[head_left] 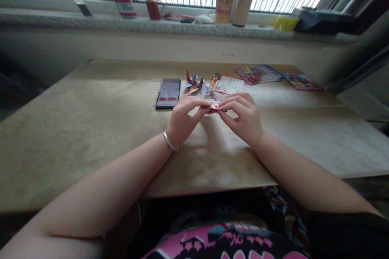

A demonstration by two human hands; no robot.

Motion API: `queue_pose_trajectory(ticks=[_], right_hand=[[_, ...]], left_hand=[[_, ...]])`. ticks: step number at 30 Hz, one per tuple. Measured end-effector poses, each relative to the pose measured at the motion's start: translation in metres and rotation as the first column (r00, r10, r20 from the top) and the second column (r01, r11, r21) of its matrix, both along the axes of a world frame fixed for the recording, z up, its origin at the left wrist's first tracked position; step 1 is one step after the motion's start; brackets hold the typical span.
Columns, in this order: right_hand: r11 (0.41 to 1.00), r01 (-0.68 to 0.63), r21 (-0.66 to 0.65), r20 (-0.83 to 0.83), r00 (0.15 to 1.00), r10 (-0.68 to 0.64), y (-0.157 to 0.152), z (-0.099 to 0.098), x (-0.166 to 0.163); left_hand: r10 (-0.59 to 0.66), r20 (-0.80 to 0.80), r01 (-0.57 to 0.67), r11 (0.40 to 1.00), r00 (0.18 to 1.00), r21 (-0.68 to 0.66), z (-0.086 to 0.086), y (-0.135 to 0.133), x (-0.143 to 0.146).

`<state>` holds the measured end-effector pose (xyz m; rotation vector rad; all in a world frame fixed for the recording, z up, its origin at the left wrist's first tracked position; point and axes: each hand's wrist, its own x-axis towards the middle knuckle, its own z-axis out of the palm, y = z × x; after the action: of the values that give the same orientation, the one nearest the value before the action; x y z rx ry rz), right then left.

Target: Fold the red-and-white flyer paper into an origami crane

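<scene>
Over the middle of the table, both hands pinch a small folded piece of colourful printed paper (210, 95). My left hand (186, 114), with a silver bangle at the wrist, grips its left edge between thumb and fingers. At the right edge my right hand (241, 114) has thumb and fingertips closed on the same paper. The fingers partly hide its lower end. Just beyond stands a folded paper figure (194, 82) in red, white and dark print. A phone (169, 94) with a lit screen lies left of my left hand.
Behind my right hand lies a white printed sheet with a red border (229, 84). Farther right are colourful printed sheets (258, 74) and another printed sheet (301, 81). Along the windowsill (188, 27) stand a red-and-white container (122, 1), a red jar (152, 8) and a patterned cup (225, 3).
</scene>
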<state>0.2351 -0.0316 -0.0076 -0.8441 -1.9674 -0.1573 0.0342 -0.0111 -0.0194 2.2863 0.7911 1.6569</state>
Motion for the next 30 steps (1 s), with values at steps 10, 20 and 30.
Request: queue_pose_trajectory(ticks=[10,20,30], right_hand=[[0.998,-0.045,0.05,0.023,0.999,0.044,0.003,0.0015,0.0035],[0.99,-0.028,0.139,-0.018,0.999,0.03,0.0038,0.0027,0.0065],[0.996,-0.037,0.078,-0.033,0.999,0.039,0.0057,0.0012,0.0099]], left_hand=[[-0.055,0.111,0.063,0.996,0.992,-0.068,-0.0023,0.0021,-0.002],[-0.055,0.124,0.065,0.995,0.991,-0.076,-0.0013,0.0039,-0.0024],[-0.178,0.265,0.245,0.937,0.948,-0.249,-0.0066,0.0062,-0.0022]])
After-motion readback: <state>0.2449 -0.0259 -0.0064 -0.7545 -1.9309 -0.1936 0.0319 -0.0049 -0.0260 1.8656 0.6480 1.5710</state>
